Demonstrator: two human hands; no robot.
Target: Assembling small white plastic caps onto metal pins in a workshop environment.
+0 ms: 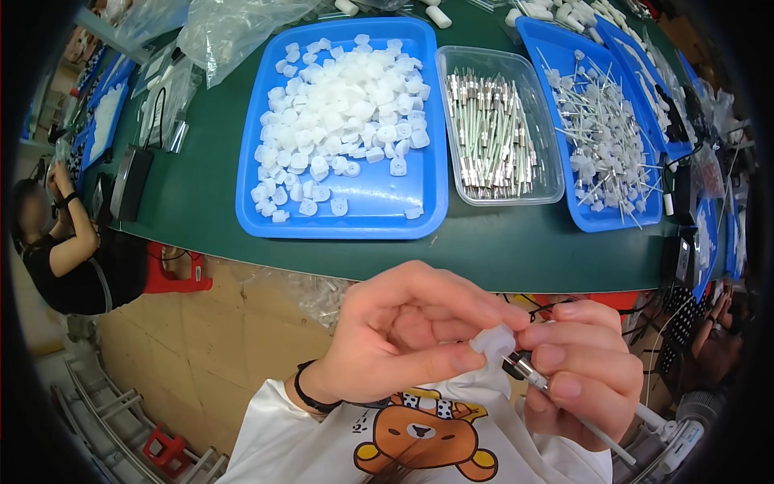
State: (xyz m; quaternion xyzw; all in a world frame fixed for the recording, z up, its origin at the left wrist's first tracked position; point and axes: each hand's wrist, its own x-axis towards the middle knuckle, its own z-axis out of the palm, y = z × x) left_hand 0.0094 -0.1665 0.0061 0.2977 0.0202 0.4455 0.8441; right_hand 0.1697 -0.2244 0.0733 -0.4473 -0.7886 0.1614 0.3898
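Observation:
Between thumb and fingers, my left hand (403, 335) pinches a small translucent white plastic cap (493, 343). My right hand (584, 367) grips a thin rod with a metal fitting (526, 369) at its upper end. The fitting's tip meets the cap's underside; how far it is inside, I cannot tell. Both hands are held close together in front of my body, just off the table's near edge. A blue tray (343, 230) of loose white caps lies beyond them. Right of it, a clear plastic box (552, 189) holds many similar rods with metal ends.
A second blue tray (592, 222) at the right holds rods with caps on them. Plastic bags (234, 32) lie at the far left of the green table (193, 194). A black box (133, 181) stands near its left end. Another person (68, 242) sits at the left beside a red stool (173, 270).

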